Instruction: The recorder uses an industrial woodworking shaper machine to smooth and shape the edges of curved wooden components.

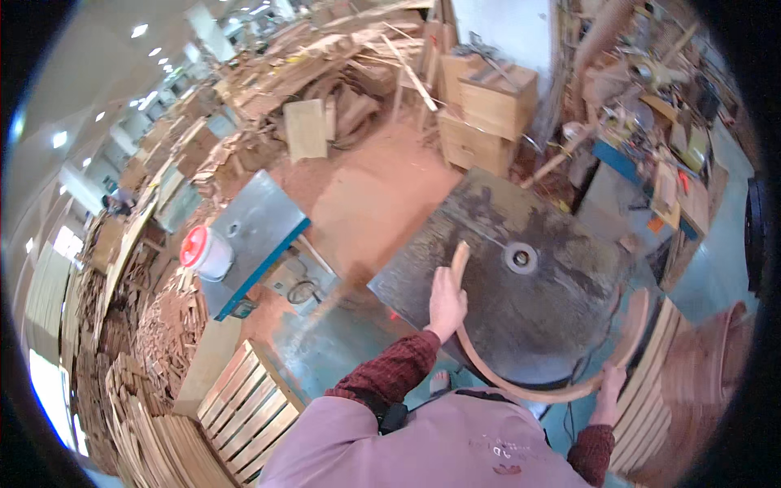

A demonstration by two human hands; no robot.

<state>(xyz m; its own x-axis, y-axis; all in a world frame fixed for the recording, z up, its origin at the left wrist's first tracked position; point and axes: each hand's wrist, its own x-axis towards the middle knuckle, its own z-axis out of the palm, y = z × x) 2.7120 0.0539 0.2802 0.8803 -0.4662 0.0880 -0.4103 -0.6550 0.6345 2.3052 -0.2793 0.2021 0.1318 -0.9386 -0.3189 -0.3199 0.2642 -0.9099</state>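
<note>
Curved wooden piece (pixel 521 386), seen from the head camera, arcs along the near edge of the grey machine desk (pixel 504 285), your left hand (pixel 447 302) clamped near one end and your right hand (pixel 607 390) closed round the other; judge it stiff and light, best held at both ends

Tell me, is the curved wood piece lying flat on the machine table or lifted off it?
Flat, it seems. The curved wood piece lies along the metal table near its front edge, left hand gripping one end, right hand the other. Actual contact is unclear.
</note>
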